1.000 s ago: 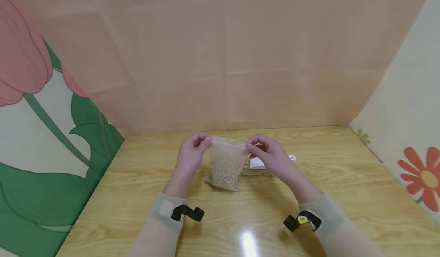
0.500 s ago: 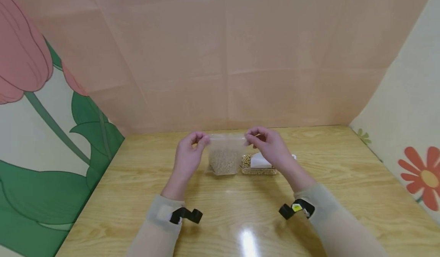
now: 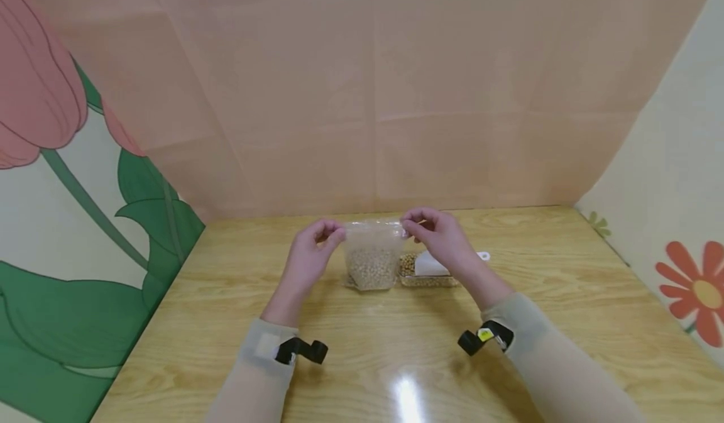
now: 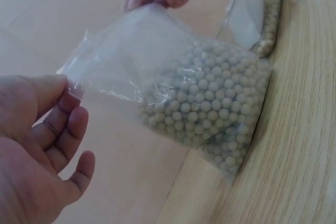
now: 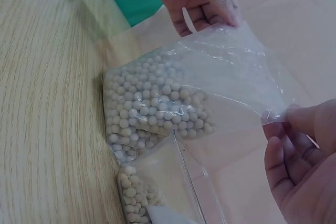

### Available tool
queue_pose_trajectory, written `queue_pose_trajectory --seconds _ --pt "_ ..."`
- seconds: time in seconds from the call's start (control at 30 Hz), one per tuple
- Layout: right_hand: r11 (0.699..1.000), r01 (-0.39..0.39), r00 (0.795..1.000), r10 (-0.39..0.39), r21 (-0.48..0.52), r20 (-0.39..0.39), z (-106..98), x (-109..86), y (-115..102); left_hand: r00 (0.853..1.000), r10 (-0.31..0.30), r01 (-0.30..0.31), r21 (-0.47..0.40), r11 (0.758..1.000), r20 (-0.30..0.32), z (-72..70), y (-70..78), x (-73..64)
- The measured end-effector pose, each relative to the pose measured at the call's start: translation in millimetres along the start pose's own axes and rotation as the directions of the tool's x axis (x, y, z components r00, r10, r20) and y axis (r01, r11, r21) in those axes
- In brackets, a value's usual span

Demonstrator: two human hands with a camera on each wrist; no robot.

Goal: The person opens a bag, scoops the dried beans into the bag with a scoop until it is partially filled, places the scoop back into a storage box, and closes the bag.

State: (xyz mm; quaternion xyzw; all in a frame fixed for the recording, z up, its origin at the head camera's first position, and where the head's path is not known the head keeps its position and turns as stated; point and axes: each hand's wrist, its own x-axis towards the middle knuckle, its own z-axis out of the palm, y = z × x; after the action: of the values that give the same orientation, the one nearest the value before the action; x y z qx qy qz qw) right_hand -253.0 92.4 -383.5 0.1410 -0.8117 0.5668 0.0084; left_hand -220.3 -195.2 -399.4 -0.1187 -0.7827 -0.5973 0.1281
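Observation:
A clear plastic bag (image 3: 372,263) stands upright on the table, its lower half filled with small round cream beads (image 4: 210,98). My left hand (image 3: 308,250) pinches the bag's top left corner between thumb and forefinger. At the opposite top corner, my right hand (image 3: 444,237) pinches the film the same way. The top edge is stretched between both hands. In the right wrist view the bag's bottom (image 5: 113,114) meets the wood surface, and the right thumb and fingers (image 5: 299,121) grip the corner.
Just right of the bag, a clear rectangular container (image 3: 428,281) holds more beads and a white scoop (image 3: 432,264). The wooden table (image 3: 362,347) runs back to a pink cloth backdrop (image 3: 362,96). Flower-printed panels (image 3: 667,178) flank both sides.
The bag has swung from tilted toward me to upright, its base moving back beside the container. Both hands keep their pinch on the top corners, the right one shifting slightly up.

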Motion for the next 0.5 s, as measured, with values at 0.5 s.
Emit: queue_pose_trajectory --seconds 0.5 --pt "0.980 0.148 0.985 -0.134 -0.136 0.105 6 9.7 -35 0.999 0.028 -0.023 0.116 0.993 -0.042 5.5 -1.1 1.4"
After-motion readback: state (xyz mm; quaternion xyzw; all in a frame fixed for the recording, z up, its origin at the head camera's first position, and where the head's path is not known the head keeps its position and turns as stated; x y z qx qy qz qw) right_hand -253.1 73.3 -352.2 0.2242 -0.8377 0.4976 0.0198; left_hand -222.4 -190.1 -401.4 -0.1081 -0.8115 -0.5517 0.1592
